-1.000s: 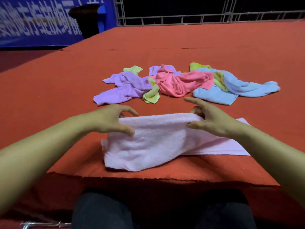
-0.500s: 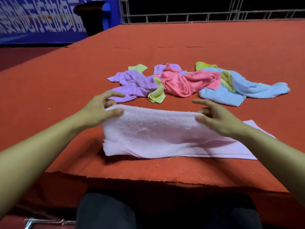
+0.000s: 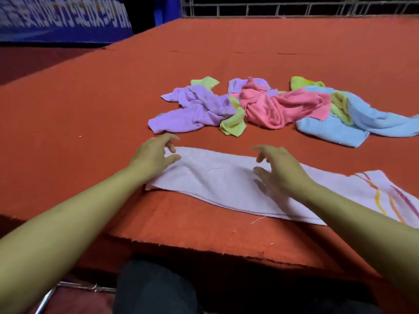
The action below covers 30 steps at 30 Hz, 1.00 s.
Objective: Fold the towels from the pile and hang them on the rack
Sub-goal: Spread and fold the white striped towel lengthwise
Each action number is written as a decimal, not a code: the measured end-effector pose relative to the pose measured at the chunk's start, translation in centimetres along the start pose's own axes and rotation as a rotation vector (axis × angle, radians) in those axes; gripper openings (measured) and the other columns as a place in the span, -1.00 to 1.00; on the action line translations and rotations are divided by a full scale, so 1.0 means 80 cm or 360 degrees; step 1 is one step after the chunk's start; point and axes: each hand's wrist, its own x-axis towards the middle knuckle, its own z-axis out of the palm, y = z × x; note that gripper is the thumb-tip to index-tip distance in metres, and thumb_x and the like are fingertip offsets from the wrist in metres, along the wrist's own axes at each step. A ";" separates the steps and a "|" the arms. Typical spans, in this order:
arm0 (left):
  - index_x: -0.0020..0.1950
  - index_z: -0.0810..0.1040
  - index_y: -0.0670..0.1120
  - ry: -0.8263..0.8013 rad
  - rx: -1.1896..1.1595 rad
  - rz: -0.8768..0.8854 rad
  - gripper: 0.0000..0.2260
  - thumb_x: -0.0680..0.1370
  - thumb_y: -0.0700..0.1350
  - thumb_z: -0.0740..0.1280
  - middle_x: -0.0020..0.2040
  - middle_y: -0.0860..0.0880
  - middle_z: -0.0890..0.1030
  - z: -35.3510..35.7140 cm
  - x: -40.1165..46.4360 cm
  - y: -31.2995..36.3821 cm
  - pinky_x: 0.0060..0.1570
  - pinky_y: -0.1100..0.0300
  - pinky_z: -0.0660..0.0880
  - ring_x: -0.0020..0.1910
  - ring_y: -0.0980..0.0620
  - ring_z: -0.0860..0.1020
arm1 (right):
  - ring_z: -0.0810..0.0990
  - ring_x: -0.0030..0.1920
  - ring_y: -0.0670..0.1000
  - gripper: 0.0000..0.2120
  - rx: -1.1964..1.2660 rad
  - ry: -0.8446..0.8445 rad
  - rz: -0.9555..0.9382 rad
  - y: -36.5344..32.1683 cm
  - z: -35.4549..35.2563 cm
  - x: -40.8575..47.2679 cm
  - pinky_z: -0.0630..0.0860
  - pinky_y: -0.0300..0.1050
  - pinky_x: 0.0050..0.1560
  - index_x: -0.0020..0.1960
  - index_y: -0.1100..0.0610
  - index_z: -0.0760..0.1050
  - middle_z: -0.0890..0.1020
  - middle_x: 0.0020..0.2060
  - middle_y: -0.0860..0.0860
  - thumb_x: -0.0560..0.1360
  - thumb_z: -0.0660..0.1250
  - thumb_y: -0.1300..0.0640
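- Pale pink towel [image 3: 222, 180], folded lengthwise into a long band, lies flat near the front edge of the red table [image 3: 90, 105], running from lower centre out to the right, where its end shows orange, yellow and magenta wavy stripes
- Left hand [image 3: 152, 155] sits at the towel's left end, fingers loosely bent and spread, thumb tip touching the cloth, clasping nothing
- Right hand [image 3: 278, 168] is over the middle of the band, fingers spread and relaxed, released; whether the palm touches the cloth I cannot tell
- A loose thread lies on the table just in front of the towel's near edge
- Beyond the hands, apart from the folded band, the pile is a crumpled row: purple towel [image 3: 195, 112] on the left, a yellow-green towel [image 3: 233, 125] tucked against it, pink towel [image 3: 283, 107] in the middle overlapping both neighbours, blue towel [image 3: 353, 123] on the right with more yellow-green cloth peeking through
- Farther back a blue banner [image 3: 56, 19] with white lettering at upper left, and a metal grid fence [image 3: 294, 7] along the table's far edge
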 end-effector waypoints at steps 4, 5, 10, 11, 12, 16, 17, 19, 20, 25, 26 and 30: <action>0.15 0.53 0.13 -0.0101 -0.0186 -0.0106 -0.61 0.39 -0.10 0.55 -0.22 0.20 0.61 -0.004 -0.062 -0.019 -0.20 0.40 0.38 -0.27 0.10 0.51 | 0.40 -0.11 -0.17 -0.55 0.0227 -0.0308 -0.0226 -0.069 0.027 -0.025 0.34 -0.28 -0.11 0.32 -0.10 0.44 0.50 -0.13 -0.30 0.46 0.44 0.03; 0.16 0.52 0.14 -0.0181 -0.0184 -0.0056 -0.58 0.38 -0.09 0.56 -0.19 0.24 0.62 -0.007 -0.078 -0.024 -0.15 0.44 0.37 -0.20 0.13 0.51 | 0.40 -0.09 -0.20 -0.53 0.0280 -0.0372 -0.0279 -0.082 0.033 -0.028 0.33 -0.35 -0.08 0.34 -0.11 0.42 0.51 -0.10 -0.30 0.46 0.44 0.00; 0.30 0.48 0.09 -0.0313 -0.0073 0.0045 -0.55 0.45 -0.07 0.51 0.04 0.38 0.54 -0.013 -0.097 -0.052 0.12 0.25 0.41 0.03 0.08 0.49 | 0.47 0.13 -0.05 -0.50 0.0162 -0.0448 -0.0316 -0.109 0.058 -0.030 0.45 -0.08 0.10 0.43 -0.09 0.31 0.57 0.09 -0.15 0.52 0.35 -0.05; 0.31 0.48 0.07 -0.0312 -0.0037 0.0079 -0.57 0.48 -0.12 0.48 0.03 0.39 0.52 -0.013 -0.092 -0.053 0.13 0.21 0.42 0.03 0.06 0.51 | 0.50 0.14 -0.01 -0.55 0.0145 -0.0411 -0.0309 -0.110 0.061 -0.029 0.45 -0.07 0.11 0.42 -0.07 0.33 0.59 0.10 -0.12 0.56 0.30 -0.03; 0.32 0.49 0.06 -0.0317 0.0015 0.0130 -0.59 0.50 -0.17 0.45 0.02 0.41 0.50 -0.014 -0.087 -0.053 0.12 0.21 0.41 0.02 0.05 0.52 | 0.52 0.14 0.01 -0.59 0.0130 -0.0371 -0.0307 -0.110 0.062 -0.028 0.45 -0.09 0.11 0.42 -0.06 0.35 0.60 0.11 -0.09 0.58 0.26 -0.01; 0.36 0.46 0.01 -0.0365 0.0217 0.0369 -0.51 0.47 -0.32 0.33 0.05 0.30 0.60 -0.030 -0.076 -0.052 0.09 0.18 0.45 0.01 0.04 0.56 | 0.55 -0.13 -0.09 -0.54 0.0206 -0.0325 -0.0284 -0.116 0.054 -0.027 0.48 -0.18 0.04 0.42 -0.04 0.36 0.61 -0.02 -0.18 0.55 0.33 0.10; 0.36 0.45 0.01 -0.0343 0.0175 0.0385 -0.50 0.47 -0.33 0.34 0.05 0.28 0.62 -0.040 -0.076 -0.053 0.08 0.19 0.46 0.01 0.07 0.58 | 0.53 -0.21 -0.13 -0.52 0.0304 -0.0332 -0.0272 -0.117 0.049 -0.029 0.51 -0.17 -0.02 0.42 -0.05 0.36 0.60 -0.08 -0.21 0.53 0.35 0.12; 0.36 0.42 0.05 -0.0298 -0.0042 0.0315 -0.49 0.48 -0.29 0.41 -0.02 0.30 0.65 -0.064 -0.081 -0.055 0.04 0.32 0.46 -0.03 0.20 0.61 | 0.57 -0.24 -0.09 -0.49 0.0488 -0.0358 -0.0285 -0.119 0.040 -0.035 0.50 -0.22 -0.11 0.41 -0.06 0.35 0.60 -0.15 -0.23 0.51 0.38 0.15; 0.35 0.41 0.09 -0.0322 -0.0115 0.0257 -0.49 0.48 -0.24 0.45 -0.05 0.31 0.66 -0.077 -0.088 -0.056 0.03 0.36 0.45 -0.06 0.25 0.61 | 0.58 -0.23 -0.08 -0.48 0.0539 -0.0396 -0.0301 -0.120 0.036 -0.040 0.49 -0.26 -0.13 0.42 -0.06 0.34 0.61 -0.16 -0.23 0.50 0.38 0.15; 0.22 0.45 0.21 -0.0793 0.0020 -0.0077 -0.61 0.43 0.15 0.44 -0.11 0.30 0.66 -0.104 -0.141 -0.062 0.00 0.33 0.45 -0.08 0.28 0.59 | 0.57 -0.18 -0.22 -0.50 0.0391 -0.0647 -0.0369 -0.132 0.032 -0.059 0.49 -0.26 -0.08 0.42 -0.11 0.32 0.62 -0.17 -0.24 0.52 0.36 -0.07; 0.21 0.48 0.19 -0.0696 -0.0031 -0.0114 -0.63 0.43 0.18 0.41 -0.12 0.25 0.66 -0.097 -0.143 -0.066 -0.05 0.31 0.46 -0.12 0.25 0.58 | 0.56 -0.20 -0.22 -0.54 0.0383 -0.0582 -0.0355 -0.134 0.034 -0.055 0.47 -0.28 -0.10 0.38 -0.11 0.36 0.61 -0.19 -0.26 0.52 0.36 -0.06; 0.17 0.55 0.05 0.0004 -0.0380 -0.0308 -0.82 0.57 -0.06 0.37 -0.08 0.09 0.61 -0.061 -0.097 -0.068 -0.10 0.30 0.47 -0.22 0.19 0.55 | 0.56 -0.25 -0.14 -0.62 0.0420 -0.0242 -0.0204 -0.138 0.052 0.001 0.44 -0.23 -0.16 0.31 -0.03 0.43 0.60 -0.22 -0.23 0.52 0.39 0.09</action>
